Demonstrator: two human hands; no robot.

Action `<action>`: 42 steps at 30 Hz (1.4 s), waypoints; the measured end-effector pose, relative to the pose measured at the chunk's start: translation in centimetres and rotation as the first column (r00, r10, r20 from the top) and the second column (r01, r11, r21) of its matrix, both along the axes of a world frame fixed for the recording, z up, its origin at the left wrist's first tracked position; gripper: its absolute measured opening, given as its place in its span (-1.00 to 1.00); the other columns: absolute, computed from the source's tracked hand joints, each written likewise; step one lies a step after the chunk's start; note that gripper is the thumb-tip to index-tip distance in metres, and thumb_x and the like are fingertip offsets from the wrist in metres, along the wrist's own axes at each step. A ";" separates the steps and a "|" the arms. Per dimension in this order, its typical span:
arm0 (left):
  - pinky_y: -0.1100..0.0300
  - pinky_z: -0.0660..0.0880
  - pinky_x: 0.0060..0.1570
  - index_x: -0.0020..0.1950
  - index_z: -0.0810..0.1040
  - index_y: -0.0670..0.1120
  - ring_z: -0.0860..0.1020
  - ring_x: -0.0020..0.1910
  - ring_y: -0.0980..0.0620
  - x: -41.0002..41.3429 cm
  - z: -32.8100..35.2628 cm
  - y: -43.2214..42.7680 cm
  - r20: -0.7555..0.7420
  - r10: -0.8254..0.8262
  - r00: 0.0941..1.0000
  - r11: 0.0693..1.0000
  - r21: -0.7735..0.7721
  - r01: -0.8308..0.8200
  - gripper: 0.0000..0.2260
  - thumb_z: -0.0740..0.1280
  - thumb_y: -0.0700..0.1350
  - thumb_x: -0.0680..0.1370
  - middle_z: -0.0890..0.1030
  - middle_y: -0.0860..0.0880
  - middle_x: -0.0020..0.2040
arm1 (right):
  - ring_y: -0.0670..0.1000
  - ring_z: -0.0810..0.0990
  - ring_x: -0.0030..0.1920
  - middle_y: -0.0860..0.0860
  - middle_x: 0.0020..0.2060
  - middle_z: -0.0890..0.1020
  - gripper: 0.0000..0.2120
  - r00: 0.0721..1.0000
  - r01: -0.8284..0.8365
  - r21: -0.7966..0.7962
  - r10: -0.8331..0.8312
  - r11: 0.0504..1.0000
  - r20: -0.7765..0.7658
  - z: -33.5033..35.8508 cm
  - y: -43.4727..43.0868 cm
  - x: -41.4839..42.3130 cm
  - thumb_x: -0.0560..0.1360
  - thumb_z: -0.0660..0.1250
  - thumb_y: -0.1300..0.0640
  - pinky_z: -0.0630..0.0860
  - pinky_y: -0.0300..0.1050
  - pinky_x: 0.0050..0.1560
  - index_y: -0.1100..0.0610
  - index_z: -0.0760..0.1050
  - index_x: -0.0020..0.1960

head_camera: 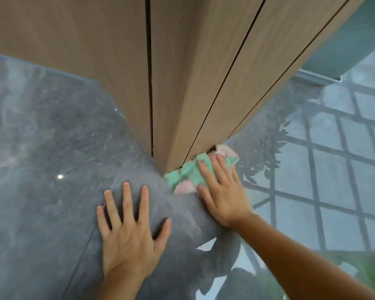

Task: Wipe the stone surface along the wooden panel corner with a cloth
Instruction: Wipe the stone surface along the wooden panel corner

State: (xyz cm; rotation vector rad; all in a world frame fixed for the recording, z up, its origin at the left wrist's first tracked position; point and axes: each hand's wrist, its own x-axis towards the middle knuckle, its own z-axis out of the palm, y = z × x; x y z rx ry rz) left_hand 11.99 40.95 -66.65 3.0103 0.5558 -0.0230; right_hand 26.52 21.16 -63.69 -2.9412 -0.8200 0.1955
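Note:
A green and pink cloth (185,173) lies on the glossy grey stone surface (52,148), pushed against the foot of the wooden panel corner (171,105). My right hand (221,191) presses flat on the cloth with fingers spread, fingertips close to the panel's right face. Part of the cloth is hidden under that hand. My left hand (129,226) rests flat on the bare stone just left of the cloth, fingers apart, holding nothing.
The wooden panels rise steeply with dark vertical gaps (148,72) between them. A thin seam (85,241) crosses the stone on the left. To the right the polished stone reflects a window grid (333,169) and foliage. A pale ledge (318,80) sits at upper right.

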 end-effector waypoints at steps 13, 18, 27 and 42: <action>-0.36 0.01 0.51 0.58 0.23 -0.03 0.08 0.57 -0.44 -0.4 -0.1 0.6 0.051 -0.026 0.998 1.000 -0.012 0.026 -0.26 0.07 0.36 0.51 0.17 -0.25 0.62 | 0.05 -0.20 0.59 0.03 0.60 -0.04 -0.45 0.992 -0.062 0.044 0.066 0.997 -0.109 0.2 1.3 -1.5 0.64 -0.09 -0.17 -0.13 0.15 0.57 -0.08 -0.07 0.58; -0.34 -0.05 0.53 0.61 0.13 -0.01 0.04 0.59 -0.42 -0.3 -1.0 0.9 0.104 -0.030 0.994 0.999 -0.009 0.032 -0.23 0.08 0.37 0.50 0.15 -0.23 0.63 | 0.14 -0.19 0.58 0.16 0.59 -0.10 -0.39 0.797 0.569 -0.139 -0.585 0.810 -0.148 1.7 0.7 7.4 0.63 -0.11 -0.16 -0.19 0.16 0.55 0.07 -0.13 0.59; -0.36 0.22 0.41 0.42 0.48 -0.11 0.30 0.46 -0.44 -0.5 2.0 4.1 0.013 -0.174 0.985 0.982 -0.070 0.175 -0.36 0.18 0.26 0.47 0.37 -0.27 0.53 | -0.01 -0.32 0.55 -0.04 0.58 -0.19 -0.34 0.903 0.239 0.238 -0.125 0.941 -0.412 2.9 7.5 -6.9 0.62 0.07 -0.09 -0.22 0.06 0.56 -0.04 -0.20 0.59; -0.30 0.16 0.51 0.49 0.41 -0.01 0.22 0.56 -0.35 -2.5 1.2 9.7 0.088 0.033 0.996 0.991 -0.134 -0.021 -0.41 0.21 0.19 0.49 0.36 -0.16 0.56 | 0.11 0.02 0.58 0.09 0.59 0.03 -0.42 0.968 -0.203 0.034 0.206 0.979 -0.142 1.7 29.0 6.4 0.60 0.11 0.04 0.11 0.11 0.51 0.14 0.06 0.57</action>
